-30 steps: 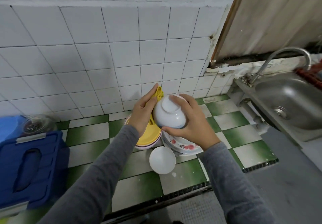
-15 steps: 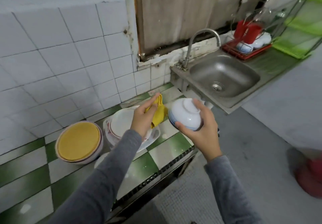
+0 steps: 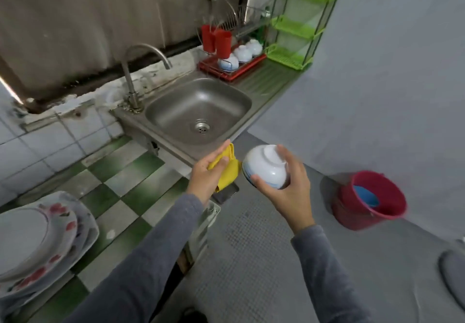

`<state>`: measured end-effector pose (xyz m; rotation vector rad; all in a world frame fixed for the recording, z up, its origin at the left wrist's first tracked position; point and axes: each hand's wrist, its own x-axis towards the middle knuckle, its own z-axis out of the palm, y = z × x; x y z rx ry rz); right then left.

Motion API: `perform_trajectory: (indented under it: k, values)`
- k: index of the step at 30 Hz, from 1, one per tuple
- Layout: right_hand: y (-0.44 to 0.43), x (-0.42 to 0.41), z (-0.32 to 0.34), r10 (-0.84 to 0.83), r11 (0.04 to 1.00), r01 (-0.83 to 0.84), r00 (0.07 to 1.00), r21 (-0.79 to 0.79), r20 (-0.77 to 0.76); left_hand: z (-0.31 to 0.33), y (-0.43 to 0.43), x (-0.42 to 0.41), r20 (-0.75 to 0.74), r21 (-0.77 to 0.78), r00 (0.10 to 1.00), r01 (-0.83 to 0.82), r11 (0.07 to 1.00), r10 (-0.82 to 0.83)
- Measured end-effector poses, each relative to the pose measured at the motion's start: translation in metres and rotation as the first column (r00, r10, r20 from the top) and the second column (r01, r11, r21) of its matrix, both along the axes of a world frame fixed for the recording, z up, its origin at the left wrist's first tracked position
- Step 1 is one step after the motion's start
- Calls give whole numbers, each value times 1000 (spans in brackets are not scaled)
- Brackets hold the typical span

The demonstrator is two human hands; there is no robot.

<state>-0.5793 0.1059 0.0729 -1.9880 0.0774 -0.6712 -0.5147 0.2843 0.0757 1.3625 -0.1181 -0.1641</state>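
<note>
My right hand grips a white bowl with blue bands, turned upside down with its foot ring up, held in the air just past the counter's corner. Beside it, my left hand holds a folded yellow cloth; the cloth touches the bowl's left side. Both hands hover in front of the steel sink, below its front edge.
A red dish rack behind the sink holds three upturned bowls and red cups, next to a green shelf. Flowered plates are stacked on the green-checked counter at left. A red bucket stands on the floor at right.
The view has swung right from the plates toward the sink and rack. Both hands carried the bowl and cloth rightward off the counter; the yellow plate stack has left the view.
</note>
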Motion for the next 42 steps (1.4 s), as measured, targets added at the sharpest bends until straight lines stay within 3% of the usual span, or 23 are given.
perform_trajectory:
  k: [11, 27, 33, 42]
  values:
    - [-122, 114, -12, -165, 986, 165, 986, 4, 18, -23, -144, 146, 25, 4, 994, 110, 994, -110]
    - [-239, 326, -8, -107, 994, 107, 994, -33, -11, -13, -254, 349, 23, 62, 998, 55, 997, -57]
    - [-284, 403, -25, 9, 999, -10, 999, -44, -34, -25, -288, 401, -27, 30, 999, -34, 999, 35]
    - [-329, 531, -25, 331, 939, -339, 937, -55, -109, -34, -328, 465, -123, 30, 891, -437, 899, 437]
